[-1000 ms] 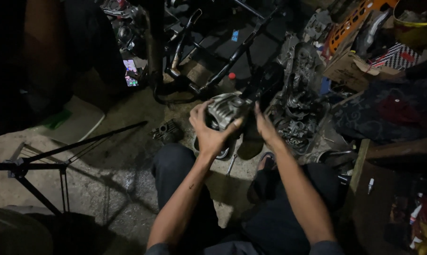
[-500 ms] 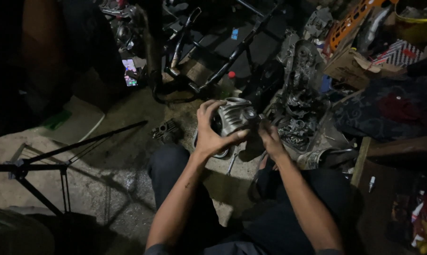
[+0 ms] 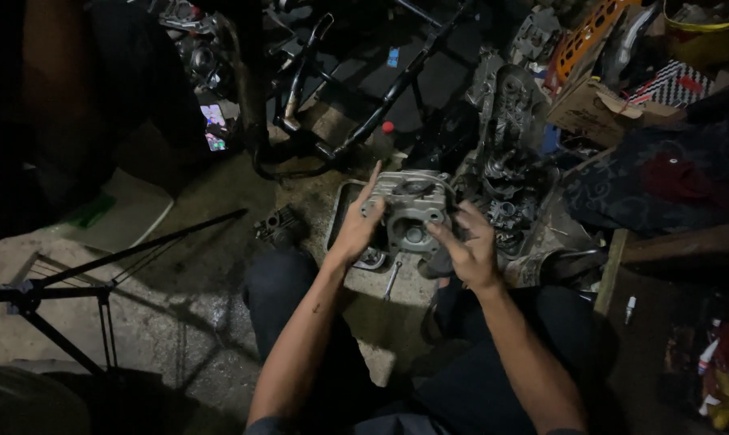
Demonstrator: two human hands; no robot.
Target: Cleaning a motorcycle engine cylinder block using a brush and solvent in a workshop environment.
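Nearest to us, our knees and forearms frame a grey metal engine part (image 3: 410, 211), blocky with round openings on its upturned face, held up just above the floor (image 3: 179, 322). Our left hand (image 3: 355, 229) grips its left edge, fingers (image 3: 371, 187) wrapped over the rim with the index pointing up along it. Our right hand (image 3: 469, 246) sits at its lower right corner, fingers (image 3: 449, 238) spread and only touching, not closed on it. The part lies between the two hands, slightly wider than tall, and the left hand has the firmer hold.

Under the part we see a small wrench (image 3: 391, 279) on the floor. To the left stands a black tripod (image 3: 66, 278). Just beyond the right hand lies an engine case (image 3: 505, 161). Farther back we see black frame tubes (image 3: 396, 84), a brown cardboard box (image 3: 594, 109) at upper right, an orange crate (image 3: 594, 32) and a yellow bucket (image 3: 707, 36). A small blue tag (image 3: 392, 56) sits on the tubes.
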